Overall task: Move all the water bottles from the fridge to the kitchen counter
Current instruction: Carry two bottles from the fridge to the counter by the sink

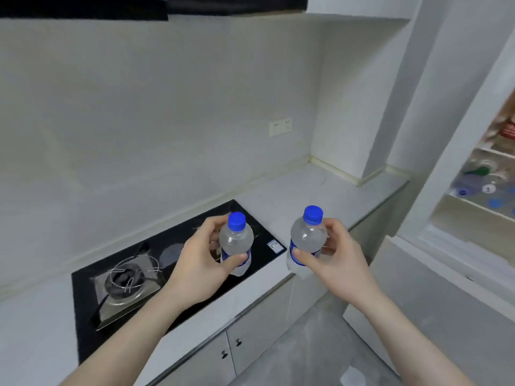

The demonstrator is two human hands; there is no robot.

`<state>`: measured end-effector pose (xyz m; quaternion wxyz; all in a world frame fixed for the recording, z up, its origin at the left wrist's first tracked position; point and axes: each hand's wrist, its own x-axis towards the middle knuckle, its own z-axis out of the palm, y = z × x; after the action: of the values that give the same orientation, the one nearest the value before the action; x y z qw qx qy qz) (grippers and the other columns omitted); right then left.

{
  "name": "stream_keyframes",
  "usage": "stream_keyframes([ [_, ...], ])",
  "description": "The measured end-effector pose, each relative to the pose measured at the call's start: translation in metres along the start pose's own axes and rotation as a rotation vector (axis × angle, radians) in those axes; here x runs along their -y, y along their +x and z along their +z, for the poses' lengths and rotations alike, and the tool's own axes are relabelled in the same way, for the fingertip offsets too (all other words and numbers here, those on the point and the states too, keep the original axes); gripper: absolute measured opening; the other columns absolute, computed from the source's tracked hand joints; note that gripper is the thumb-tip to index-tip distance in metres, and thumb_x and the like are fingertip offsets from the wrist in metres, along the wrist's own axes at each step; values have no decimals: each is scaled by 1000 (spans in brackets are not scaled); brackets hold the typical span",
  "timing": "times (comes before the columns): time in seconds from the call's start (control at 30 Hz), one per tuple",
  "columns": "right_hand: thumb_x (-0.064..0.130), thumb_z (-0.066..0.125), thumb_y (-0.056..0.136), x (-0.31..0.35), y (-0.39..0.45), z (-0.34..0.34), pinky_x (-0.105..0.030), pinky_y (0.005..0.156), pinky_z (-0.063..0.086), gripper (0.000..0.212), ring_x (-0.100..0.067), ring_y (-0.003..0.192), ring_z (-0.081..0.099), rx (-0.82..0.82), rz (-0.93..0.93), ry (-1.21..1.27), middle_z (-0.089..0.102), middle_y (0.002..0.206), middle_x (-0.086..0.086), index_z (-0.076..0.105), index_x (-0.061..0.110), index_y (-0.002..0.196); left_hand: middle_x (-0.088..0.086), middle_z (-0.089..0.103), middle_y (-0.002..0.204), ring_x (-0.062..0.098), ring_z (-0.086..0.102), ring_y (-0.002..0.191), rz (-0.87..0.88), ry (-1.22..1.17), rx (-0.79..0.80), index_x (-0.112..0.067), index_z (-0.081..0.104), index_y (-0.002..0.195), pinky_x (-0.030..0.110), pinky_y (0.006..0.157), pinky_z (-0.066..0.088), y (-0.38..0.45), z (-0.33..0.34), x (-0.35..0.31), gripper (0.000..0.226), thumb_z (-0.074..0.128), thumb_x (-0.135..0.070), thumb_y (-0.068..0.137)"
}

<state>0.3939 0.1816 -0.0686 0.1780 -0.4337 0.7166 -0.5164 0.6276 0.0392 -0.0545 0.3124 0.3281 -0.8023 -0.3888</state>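
Leftmost, beyond the left forearm, a black stove top (92,307) is set into the pale kitchen counter (315,190), with a square metal burner (126,285) near its front left corner and a small sticker (274,245) at its right end.

Above the stove's right half, the left hand (199,263) grips a clear water bottle (236,242) with a blue cap: the thumb crosses the front of the blue label and the fingers curl round behind the shoulder. That bottle is held upright in the air, its base clear of the stove surface.

Just beside it to the right, apart and not touching, the right hand (338,260) grips a second water bottle (306,239) of the same kind, thumb across the label in front and fingers wrapped behind. It is upright too, tilted slightly, and hangs over the counter's front edge at the stove's right end.

Below the hands run white cabinet doors (250,338) with small dark handles, and a grey floor (315,344).

Beyond both hands, on the back wall, sits a white socket plate (280,126).

Farther right of the right hand stands the open fridge (446,162); on its shelves lie more bottles (482,185) with blue caps, blurred, so their number cannot be told.
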Motion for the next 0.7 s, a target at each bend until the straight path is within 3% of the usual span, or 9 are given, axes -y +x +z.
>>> stream_keyframes([
  [0.2,29,92,74,30,32,85,-7,77,49,54,7,97,67,298,-85,14,70,106,27,55,41,111,-26,68,114,5,69,104,-195,36,-258,-38,54,126,29,90,55,-47,-67,38,63,90,-21,77],
  [0.27,30,92,74,37,39,107,-9,79,49,55,8,99,66,386,-121,18,68,106,33,53,44,110,-25,70,112,7,70,98,-270,29,-331,-38,53,124,27,83,55,-62,-81,45,63,90,-18,77],
  [0.37,31,93,73,45,45,140,-16,87,51,58,5,102,67,497,-169,25,70,109,27,53,46,113,-24,69,111,7,70,98,-357,53,-440,-38,54,122,23,81,55,-88,-98,56,64,91,-16,75],
  [0.5,31,93,73,49,47,179,-26,93,52,59,2,106,67,649,-223,56,68,111,29,54,43,117,-30,66,107,-1,66,99,-465,72,-572,-37,54,119,11,76,51,-125,-112,62,60,91,-18,75],
  [0.7,30,93,73,66,27,242,-23,91,54,62,4,105,66,856,-300,61,68,109,32,56,44,120,-23,65,118,4,66,104,-618,138,-739,-42,53,119,26,93,51,-196,-132,76,61,90,-27,73],
])
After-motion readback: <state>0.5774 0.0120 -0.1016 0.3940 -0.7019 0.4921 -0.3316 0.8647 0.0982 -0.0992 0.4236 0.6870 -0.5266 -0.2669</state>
